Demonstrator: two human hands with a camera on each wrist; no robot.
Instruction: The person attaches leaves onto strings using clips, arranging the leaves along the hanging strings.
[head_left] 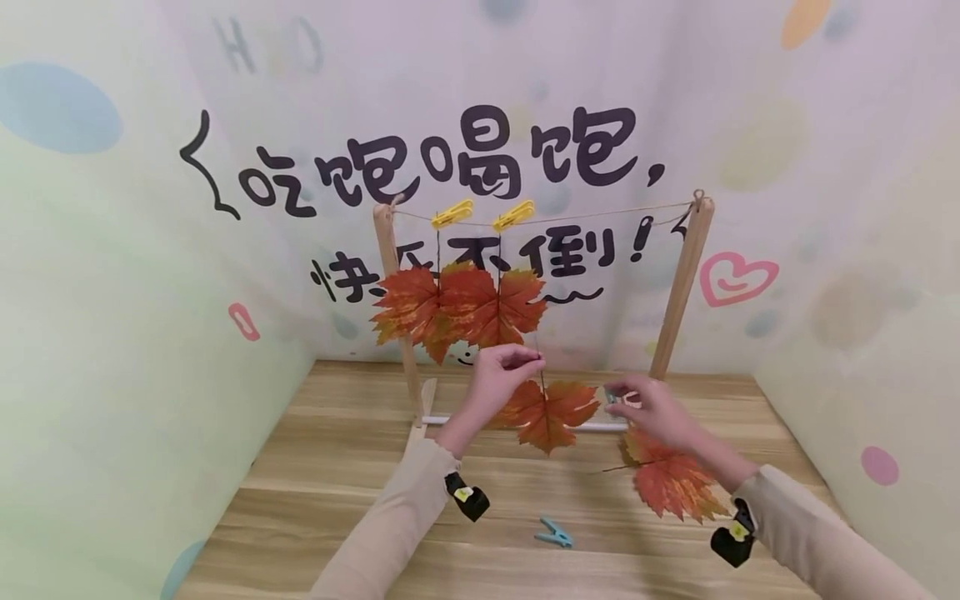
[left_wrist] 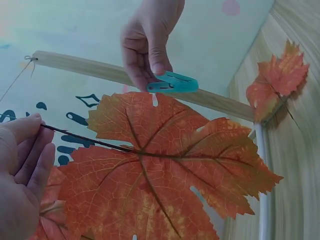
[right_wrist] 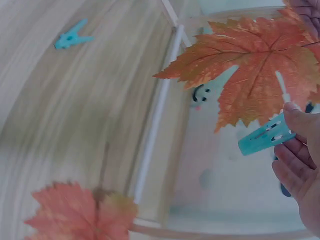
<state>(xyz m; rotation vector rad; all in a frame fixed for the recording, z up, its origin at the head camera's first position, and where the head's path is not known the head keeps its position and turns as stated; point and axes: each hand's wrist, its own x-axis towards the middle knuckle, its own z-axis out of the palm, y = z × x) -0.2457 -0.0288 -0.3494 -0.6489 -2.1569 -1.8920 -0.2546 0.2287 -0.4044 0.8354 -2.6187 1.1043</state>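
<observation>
From left, a person's left hand (head_left: 501, 377) pinched the thin dark stem (left_wrist: 90, 139) of an orange-red, lobed, fabric-like leaf (head_left: 547, 421); too light a pinch could have let it twist or drop. The leaf hung beneath that hand, below a thin beige twine line (head_left: 600, 215), its edges jagged and green-tinged, its veins dark. At right, the right hand (head_left: 651, 408) pinched a teal plastic clothespin (right_wrist: 250, 144).

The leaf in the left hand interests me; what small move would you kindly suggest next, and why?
Perhaps raise this leaf by its stem to the string, right of the yellow clothespins: two leaves hang from them, and the right hand holds a blue clothespin.
</observation>
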